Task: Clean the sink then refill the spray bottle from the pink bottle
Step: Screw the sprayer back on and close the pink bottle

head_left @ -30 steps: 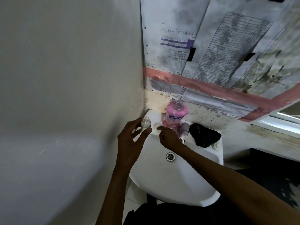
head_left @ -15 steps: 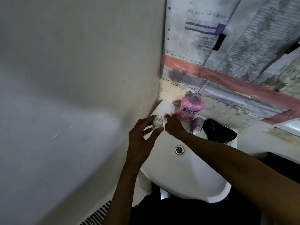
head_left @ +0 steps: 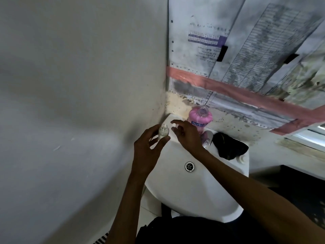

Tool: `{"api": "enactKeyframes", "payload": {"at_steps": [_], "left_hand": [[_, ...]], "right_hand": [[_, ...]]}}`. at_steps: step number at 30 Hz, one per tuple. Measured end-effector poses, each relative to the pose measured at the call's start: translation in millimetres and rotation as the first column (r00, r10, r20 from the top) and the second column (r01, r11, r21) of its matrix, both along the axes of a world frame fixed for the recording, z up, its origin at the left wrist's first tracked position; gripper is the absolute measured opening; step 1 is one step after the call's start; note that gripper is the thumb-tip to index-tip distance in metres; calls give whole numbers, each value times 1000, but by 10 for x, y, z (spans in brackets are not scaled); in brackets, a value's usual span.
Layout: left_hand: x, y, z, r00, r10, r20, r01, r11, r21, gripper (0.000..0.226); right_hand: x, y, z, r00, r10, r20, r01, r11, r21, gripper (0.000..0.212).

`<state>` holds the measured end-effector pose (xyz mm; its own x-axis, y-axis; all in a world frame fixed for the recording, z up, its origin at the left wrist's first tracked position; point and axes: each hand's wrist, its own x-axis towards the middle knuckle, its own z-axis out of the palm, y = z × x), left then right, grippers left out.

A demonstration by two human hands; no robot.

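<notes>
The spray bottle (head_left: 163, 132) sits in the left grip (head_left: 146, 152). The pink bottle (head_left: 200, 118) stands just behind the right grip (head_left: 189, 136), the drain (head_left: 189, 166) before it.

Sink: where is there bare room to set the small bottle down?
The sink basin around the drain is bare. The back ledge is crowded: pink bottle, tap, black cloth. The left hand holds the small bottle.

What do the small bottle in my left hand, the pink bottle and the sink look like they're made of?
Small bottle: clear, probably plastic, possibly glass; pale liquid shows through the wall.
Pink bottle: transparent glossy plastic, likely; the pink comes from the liquid inside, and its open neck looks colourless.
Sink: white glazed ceramic by its smooth, softly shiny surface, with a bright metal drain.
</notes>
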<state>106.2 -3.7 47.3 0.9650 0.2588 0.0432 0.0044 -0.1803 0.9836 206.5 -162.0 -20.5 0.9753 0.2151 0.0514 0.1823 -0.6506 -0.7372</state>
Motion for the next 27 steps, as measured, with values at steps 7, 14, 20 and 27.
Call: {"api": "enactKeyframes", "payload": {"at_steps": [7,14,20,27], "left_hand": [[-6,-56,37,999,-29,14,30,998,-51,38],[0,-137,98,998,-57,31,58,996,-64,35],[-33,-150,146,997,-61,55,64,996,-55,33],[-49,-159,128,997,-48,68,52,997,-54,32]], "right_hand": [[-29,-141,838,997,-72,28,62,962,264,21],[-231,-168,1504,999,-21,-25,29,902,430,18],[-398,-194,1802,996,-17,83,-19,909,416,19],[-447,-198,1925,992,40,123,-81,935,344,19]]}}
